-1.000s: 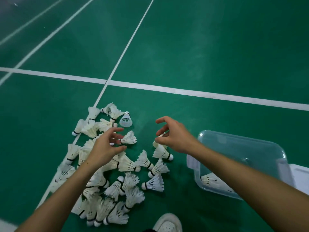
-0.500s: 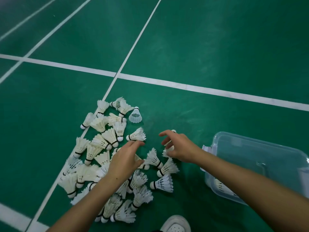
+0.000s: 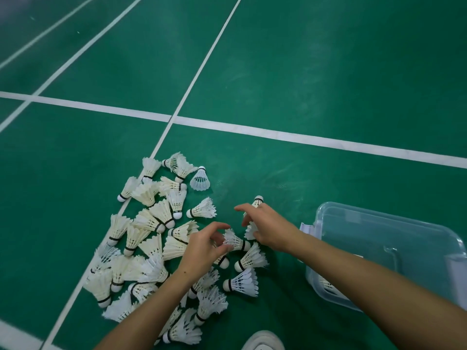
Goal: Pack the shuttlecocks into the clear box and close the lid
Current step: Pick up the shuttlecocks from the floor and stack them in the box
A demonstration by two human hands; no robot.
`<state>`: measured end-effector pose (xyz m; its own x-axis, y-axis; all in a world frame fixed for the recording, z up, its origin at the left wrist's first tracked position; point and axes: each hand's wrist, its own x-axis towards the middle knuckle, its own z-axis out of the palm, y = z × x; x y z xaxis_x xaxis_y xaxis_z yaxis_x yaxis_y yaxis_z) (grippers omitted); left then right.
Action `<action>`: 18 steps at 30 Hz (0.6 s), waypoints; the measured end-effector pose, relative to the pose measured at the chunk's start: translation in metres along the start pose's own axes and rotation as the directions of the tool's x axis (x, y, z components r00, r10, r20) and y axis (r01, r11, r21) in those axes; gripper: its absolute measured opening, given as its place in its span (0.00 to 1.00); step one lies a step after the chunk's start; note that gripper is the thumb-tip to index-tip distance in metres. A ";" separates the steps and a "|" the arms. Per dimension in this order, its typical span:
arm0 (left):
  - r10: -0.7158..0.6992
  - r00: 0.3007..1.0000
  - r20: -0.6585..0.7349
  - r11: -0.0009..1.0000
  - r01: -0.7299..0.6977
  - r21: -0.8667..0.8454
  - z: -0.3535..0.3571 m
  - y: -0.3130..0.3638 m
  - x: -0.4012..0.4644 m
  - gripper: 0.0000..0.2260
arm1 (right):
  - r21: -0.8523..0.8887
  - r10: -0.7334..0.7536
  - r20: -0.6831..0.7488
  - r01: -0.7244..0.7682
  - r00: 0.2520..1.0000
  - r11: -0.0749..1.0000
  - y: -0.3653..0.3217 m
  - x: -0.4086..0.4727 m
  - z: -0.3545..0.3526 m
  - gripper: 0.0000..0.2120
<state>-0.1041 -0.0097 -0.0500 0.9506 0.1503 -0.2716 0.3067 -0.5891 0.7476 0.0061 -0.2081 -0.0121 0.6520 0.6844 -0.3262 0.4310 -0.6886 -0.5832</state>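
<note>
Shuttlecocks (image 3: 151, 238) lie heaped on the green court floor (image 3: 303, 72), left of the clear box (image 3: 389, 238). We see a few more inside the box. Our left hand (image 3: 202, 248) pinches the feathers of one shuttlecock (image 3: 235, 241) near the box. Our right hand (image 3: 270, 228) curls round another (image 3: 256, 205), closer to the box.

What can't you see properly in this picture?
Head view only:
- Inside the clear box: its hazy wall blurs what lies in it, and the right forearm covers part.
- Shuttlecocks under the left hand: hidden.
- What the right hand grips: mostly covered.
- White shoe: cut off at the bottom edge.
</note>
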 end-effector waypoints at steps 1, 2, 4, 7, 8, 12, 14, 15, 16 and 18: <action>-0.005 1.000 -0.001 1.000 0.005 -0.012 0.001 0.000 0.001 0.23 | -0.009 0.001 0.005 -0.001 1.000 1.000 0.001 0.001 -0.001 0.40; -0.006 1.000 -0.005 1.000 0.006 -0.025 0.001 0.000 0.001 0.24 | -0.022 0.001 0.008 0.000 1.000 1.000 0.002 0.002 -0.002 0.39; 0.002 1.000 -0.017 0.998 -0.003 -0.057 -0.001 0.003 0.002 0.25 | -0.051 -0.014 0.007 0.015 1.000 0.999 0.004 0.005 -0.004 0.37; 0.004 0.999 -0.034 0.993 -0.008 -0.119 -0.010 0.011 -0.001 0.26 | -0.058 -0.039 0.001 0.039 0.999 0.998 0.002 0.003 -0.014 0.30; 0.007 0.999 -0.032 0.991 -0.011 -0.135 -0.015 0.017 -0.003 0.26 | -0.043 -0.041 -0.011 0.041 0.999 0.998 0.000 -0.001 -0.020 0.28; 0.069 0.997 -0.031 0.976 -0.074 -0.203 -0.043 0.044 -0.016 0.26 | 0.102 -0.035 -0.161 0.052 0.986 0.993 -0.006 -0.026 -0.049 0.20; 0.136 0.990 -0.040 0.969 -0.141 -0.201 -0.055 0.062 -0.022 0.26 | 0.203 -0.023 -0.258 0.078 0.966 0.976 -0.007 -0.046 -0.064 0.19; 0.163 0.986 -0.044 0.965 -0.168 -0.200 -0.059 0.071 -0.024 0.26 | 0.249 -0.013 -0.303 0.092 0.953 0.964 -0.007 -0.057 -0.072 0.19; 0.184 0.982 -0.047 0.960 -0.190 -0.207 -0.061 0.082 -0.025 0.25 | 0.294 0.004 -0.342 0.103 0.940 0.950 -0.006 -0.070 -0.080 0.19; 0.216 0.975 -0.055 0.949 -0.222 -0.225 -0.060 0.105 -0.026 0.24 | 0.400 0.059 -0.395 0.113 0.917 0.910 0.000 -0.096 -0.093 0.19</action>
<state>-0.0934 -0.0274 0.0720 0.9955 0.0627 -0.0704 0.0901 -0.4132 0.9062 0.0015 -0.2965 0.0882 0.8696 0.4922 -0.0400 0.2166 -0.4530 -0.8648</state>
